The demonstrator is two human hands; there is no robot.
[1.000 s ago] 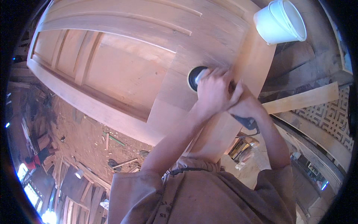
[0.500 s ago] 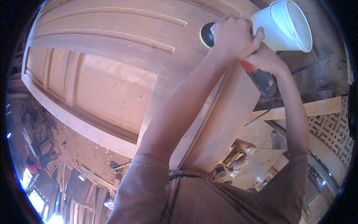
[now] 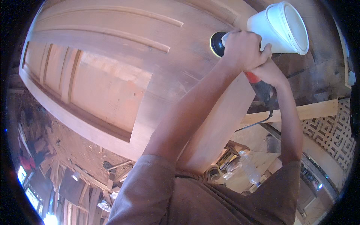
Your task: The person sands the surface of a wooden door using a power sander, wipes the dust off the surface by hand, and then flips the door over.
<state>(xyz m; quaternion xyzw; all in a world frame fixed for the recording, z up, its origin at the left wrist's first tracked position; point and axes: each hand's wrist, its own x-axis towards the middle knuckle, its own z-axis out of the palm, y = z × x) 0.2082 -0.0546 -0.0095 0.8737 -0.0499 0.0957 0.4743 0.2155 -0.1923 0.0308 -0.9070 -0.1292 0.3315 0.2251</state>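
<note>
The power tool [image 3: 263, 91] is gripped by the left hand [image 3: 242, 48] near its head and the right hand [image 3: 269, 70] around its body, at the wooden panel's [image 3: 165, 80] far right beside the white bucket [image 3: 277, 28], where its black disc [image 3: 216, 44] is best kept flat and evenly pressed.

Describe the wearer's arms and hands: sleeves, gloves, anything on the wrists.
Left hand and right hand are ungloved, with no watch or bracelet visible. Left sleeve and right sleeve are short, plain, dull brown fabric, ending near the elbows; forearms uncovered.
</note>
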